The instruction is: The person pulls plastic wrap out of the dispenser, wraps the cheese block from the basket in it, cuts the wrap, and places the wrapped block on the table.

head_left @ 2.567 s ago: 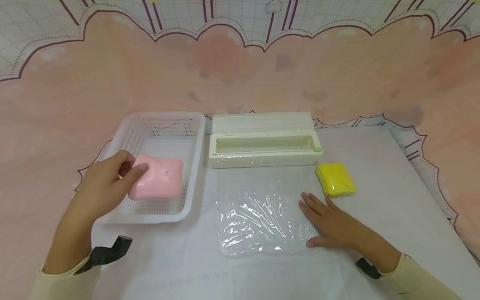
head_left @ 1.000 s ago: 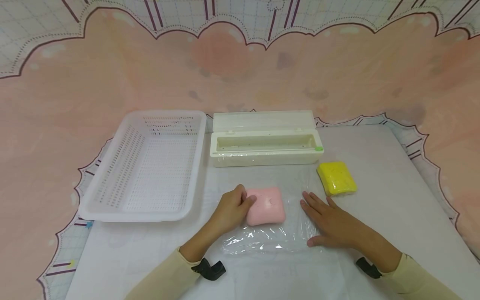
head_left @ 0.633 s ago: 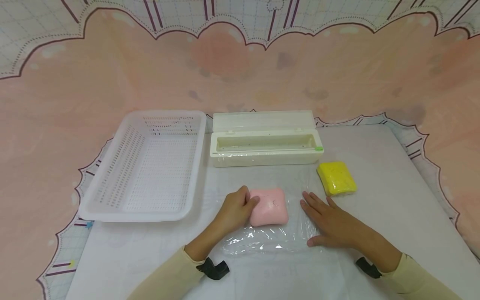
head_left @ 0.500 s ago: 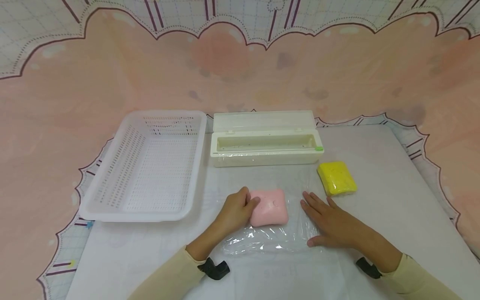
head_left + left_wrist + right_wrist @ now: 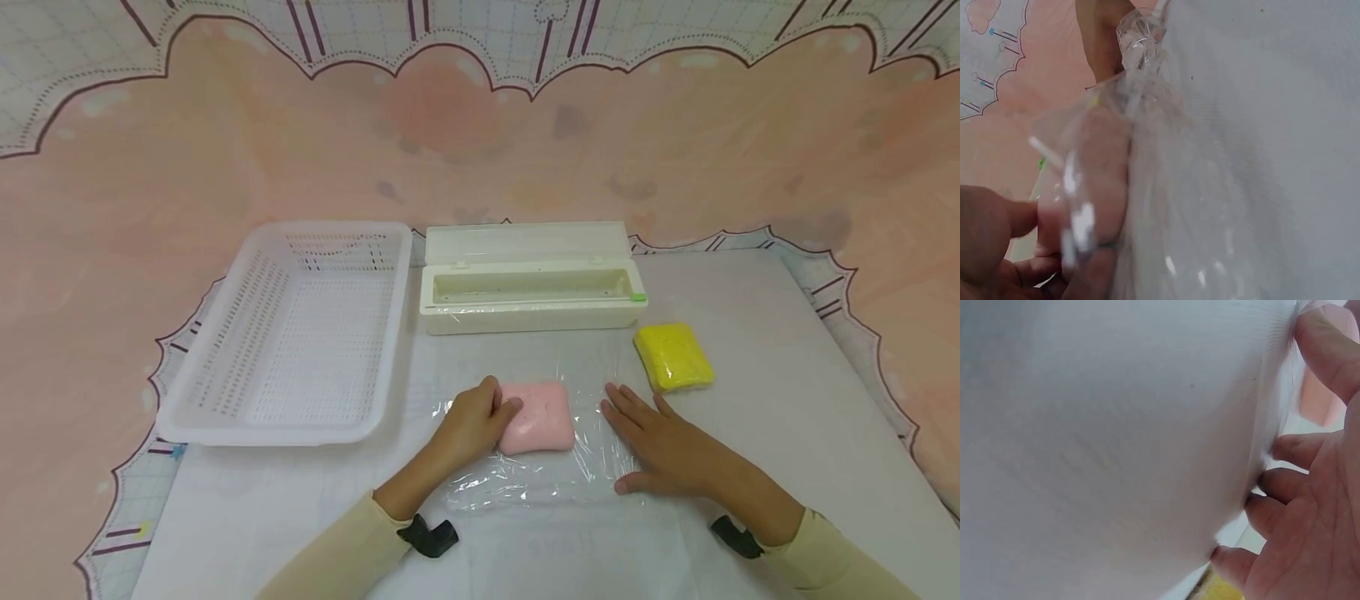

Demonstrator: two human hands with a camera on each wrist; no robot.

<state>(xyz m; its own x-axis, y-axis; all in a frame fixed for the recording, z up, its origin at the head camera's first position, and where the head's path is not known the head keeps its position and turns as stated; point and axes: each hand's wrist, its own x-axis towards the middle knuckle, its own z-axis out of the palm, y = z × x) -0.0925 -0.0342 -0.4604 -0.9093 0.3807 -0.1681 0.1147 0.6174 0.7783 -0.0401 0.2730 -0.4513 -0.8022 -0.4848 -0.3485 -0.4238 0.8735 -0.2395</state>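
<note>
We see a pink block [image 5: 536,417] on clear, glinting film [image 5: 525,483] — a yellow block [image 5: 672,357], a white perforated basket [image 5: 300,333], a cream box [image 5: 528,287].

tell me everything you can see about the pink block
The pale pink, soft-looking block with rounded corners lies flat on the crinkled clear plastic film spread on the white table. Its top shows small dents. The left hand grips its left edge; the right hand rests flat on the film beside it, not touching it.

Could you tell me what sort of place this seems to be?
Probably a staged tabletop work area, not a real kitchen: a cartoon-print cloth backdrop, a cling film dispenser box and a white basket on a covered table.
</note>
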